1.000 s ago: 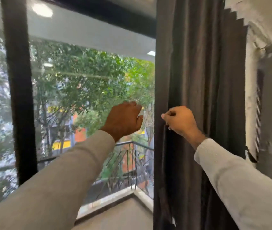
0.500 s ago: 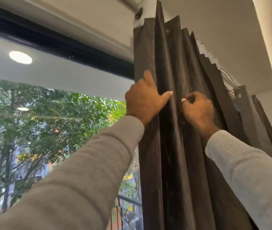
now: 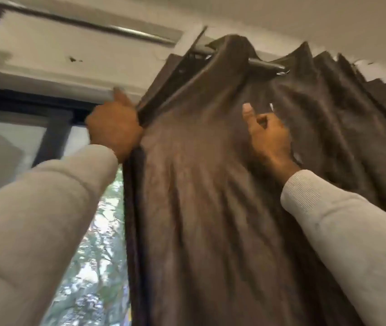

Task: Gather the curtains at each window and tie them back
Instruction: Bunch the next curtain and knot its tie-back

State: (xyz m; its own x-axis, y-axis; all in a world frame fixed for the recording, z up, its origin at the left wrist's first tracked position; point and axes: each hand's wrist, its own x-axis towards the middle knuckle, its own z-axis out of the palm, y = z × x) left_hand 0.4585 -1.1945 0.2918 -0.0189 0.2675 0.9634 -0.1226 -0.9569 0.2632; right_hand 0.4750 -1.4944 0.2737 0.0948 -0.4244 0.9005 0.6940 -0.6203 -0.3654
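Head view: left hand (image 3: pixel 114 128) grips the dark curtain (image 3: pixel 206 184) edge; right hand (image 3: pixel 268 135) pinches a fold beside it. Best push pleats together evenly along the rod (image 3: pixel 263 63).

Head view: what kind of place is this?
Likely an indoor room at a large window, upper floor uncertain. A dark curtain hangs from a rod under the ceiling, and trees show through the glass.

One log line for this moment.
left hand: grips curtain edge | right hand: on folds, grip unclear | rod: curtain bunched | tie-back: not done
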